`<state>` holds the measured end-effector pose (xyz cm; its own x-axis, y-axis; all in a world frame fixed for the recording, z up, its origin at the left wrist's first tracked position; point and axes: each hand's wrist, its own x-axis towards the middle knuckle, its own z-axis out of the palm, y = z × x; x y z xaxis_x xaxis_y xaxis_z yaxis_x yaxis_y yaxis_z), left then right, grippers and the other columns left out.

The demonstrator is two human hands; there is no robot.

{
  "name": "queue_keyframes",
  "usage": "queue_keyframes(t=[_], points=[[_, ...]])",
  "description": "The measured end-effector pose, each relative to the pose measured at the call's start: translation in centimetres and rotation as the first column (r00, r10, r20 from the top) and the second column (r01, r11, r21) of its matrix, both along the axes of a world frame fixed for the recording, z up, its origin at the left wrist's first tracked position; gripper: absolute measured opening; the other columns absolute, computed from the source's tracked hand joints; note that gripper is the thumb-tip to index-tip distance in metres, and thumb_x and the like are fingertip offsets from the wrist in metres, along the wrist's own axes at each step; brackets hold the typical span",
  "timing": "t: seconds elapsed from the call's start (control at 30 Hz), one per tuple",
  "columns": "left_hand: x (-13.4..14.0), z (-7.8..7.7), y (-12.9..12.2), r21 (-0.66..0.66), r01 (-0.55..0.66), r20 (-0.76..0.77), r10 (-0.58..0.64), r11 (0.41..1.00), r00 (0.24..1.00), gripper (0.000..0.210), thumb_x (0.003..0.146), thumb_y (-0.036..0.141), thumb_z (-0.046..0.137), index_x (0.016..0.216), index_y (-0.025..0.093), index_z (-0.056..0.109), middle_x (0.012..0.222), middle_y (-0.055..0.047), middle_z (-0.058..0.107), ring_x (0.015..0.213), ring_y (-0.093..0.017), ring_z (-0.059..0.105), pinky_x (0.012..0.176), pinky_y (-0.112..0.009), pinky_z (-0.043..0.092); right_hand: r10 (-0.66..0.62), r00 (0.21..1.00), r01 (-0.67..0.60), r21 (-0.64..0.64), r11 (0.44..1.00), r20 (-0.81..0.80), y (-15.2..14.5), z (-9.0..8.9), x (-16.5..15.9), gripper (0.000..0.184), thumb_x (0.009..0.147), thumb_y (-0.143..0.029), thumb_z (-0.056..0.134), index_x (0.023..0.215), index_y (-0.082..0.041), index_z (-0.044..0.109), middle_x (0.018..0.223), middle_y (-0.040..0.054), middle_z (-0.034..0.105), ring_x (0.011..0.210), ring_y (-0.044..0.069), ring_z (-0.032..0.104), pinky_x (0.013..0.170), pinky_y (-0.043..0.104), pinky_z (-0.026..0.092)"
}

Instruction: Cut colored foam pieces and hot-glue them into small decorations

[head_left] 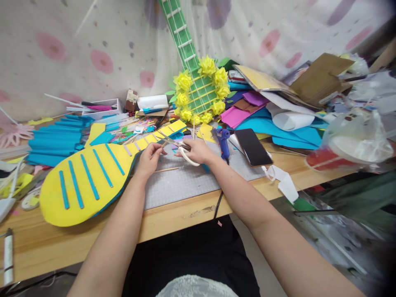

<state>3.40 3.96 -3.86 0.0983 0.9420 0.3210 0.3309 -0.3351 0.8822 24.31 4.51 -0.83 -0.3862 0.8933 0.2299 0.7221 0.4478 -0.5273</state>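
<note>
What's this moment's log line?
left hand: pinches thin piece | right hand: holds scissors | glue gun: beside phone | yellow board: on table

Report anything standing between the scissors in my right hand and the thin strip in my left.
Nothing visible does. The scissors in your right hand point toward the thin strip pinched in your left hand, blades close by its end; whether they touch is too small to tell.

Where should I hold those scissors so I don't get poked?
Probably by the white handle loop, coming from the right, where the right hand grips it. That end is rounded and faces the person, while the metal blades point forward and left, so avoid those.
</note>
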Motion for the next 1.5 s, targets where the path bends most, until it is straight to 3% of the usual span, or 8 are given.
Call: queue_keyframes(t=[0.17,0.47,0.63,0.77,0.9,1.07,1.27,1.5], points=[[0.0,0.1,0.0,0.005,-0.006,0.021,0.006,1.000,1.000,0.010,0.079,0.028,0.050,0.081,0.019,0.053,0.073,-0.001,0.064,0.072,-0.014,0.059,0.072,-0.028,0.042,0.016,0.997,-0.018,-0.035,0.999,-0.072,0.2,-0.2,-0.1,0.044,0.073,-0.059,0.052,0.065,-0.016,0.055,0.057,-0.0034,0.044,0.056,0.009,0.035,0.054,0.022,0.022],[-0.1,-0.2,0.1,0.005,-0.014,0.029,0.014,1.000,0.999,0.012,0.078,0.030,0.052,0.082,0.019,0.053,0.077,-0.002,0.064,0.075,-0.015,0.060,0.074,-0.029,0.043,0.072,0.992,-0.081,-0.092,0.992,-0.105,0.2,-0.2,0.4,0.045,0.070,-0.061,0.055,0.077,-0.017,0.056,0.067,-0.0024,0.051,0.062,0.010,0.041,0.056,0.021,0.025],[-0.2,-0.4,0.2,0.004,-0.032,0.040,0.032,0.999,0.999,0.013,0.077,0.031,0.053,0.082,0.019,0.053,0.076,-0.002,0.065,0.076,-0.016,0.061,0.077,-0.031,0.044,0.000,0.996,-0.007,-0.077,0.997,-0.087,0.4,-0.2,0.3,0.046,0.073,-0.062,0.050,0.069,-0.017,0.058,0.061,-0.0019,0.049,0.060,0.011,0.041,0.055,0.021,0.024],[0.2,-0.1,0.1,0.000,-0.098,0.208,0.096,0.995,0.973,0.016,0.077,0.033,0.054,0.083,0.019,0.051,0.074,-0.001,0.063,0.073,-0.015,0.062,0.078,-0.032,0.047,-0.078,0.995,0.082,-0.059,0.995,0.068,0.3,-0.2,0.1,0.045,0.073,-0.061,0.051,0.072,-0.018,0.061,0.065,0.0014,0.057,0.062,0.013,0.047,0.055,0.023,0.027],[1.0,1.0,-0.3,-0.028,-0.237,0.416,0.227,0.971,0.880,0.019,0.078,0.035,0.054,0.087,0.019,0.049,0.079,-0.001,0.060,0.065,-0.012,0.062,0.071,-0.031,0.051,-0.046,0.956,0.044,0.012,0.999,0.290,0.2,-0.3,-0.4,0.032,0.076,-0.045,0.055,0.088,-0.017,0.064,0.088,0.0096,0.066,0.077,0.020,0.056,0.062,0.027,0.034],[1.8,1.8,-0.7,-0.030,-0.376,0.433,0.351,0.926,0.830,0.021,0.078,0.038,0.054,0.086,0.019,0.049,0.072,0.001,0.058,0.063,-0.011,0.059,0.071,-0.029,0.051,0.005,0.886,0.016,-0.041,0.999,0.463,0.1,1.0,-1.3,0.024,0.075,-0.027,0.054,0.091,-0.014,0.067,0.096,0.0154,0.067,0.085,0.024,0.060,0.067,0.030,0.039],[2.0,1.3,-0.5,-0.227,-0.140,0.588,0.250,0.964,0.769,0.023,0.070,0.037,0.062,0.081,0.019,0.052,0.076,0.000,0.063,0.077,-0.013,0.063,0.075,-0.031,0.051,0.083,0.793,-0.027,-0.102,0.994,0.604,0.0,3.7,-2.5,0.023,0.066,-0.028,0.064,0.083,-0.014,0.071,0.084,0.0165,0.069,0.079,0.028,0.062,0.061,0.032,0.040],[2.3,0.7,-0.2,-0.401,0.082,0.769,0.287,0.912,0.571,0.015,0.067,0.025,0.068,0.078,0.019,0.059,0.080,-0.001,0.065,0.077,-0.010,0.062,0.077,-0.027,0.050,0.020,0.877,-0.020,-0.005,1.000,0.481,-0.2,3.1,-3.4,0.020,0.076,-0.027,0.056,0.079,-0.014,0.070,0.081,0.0154,0.068,0.082,0.027,0.062,0.068,0.033,0.041]])
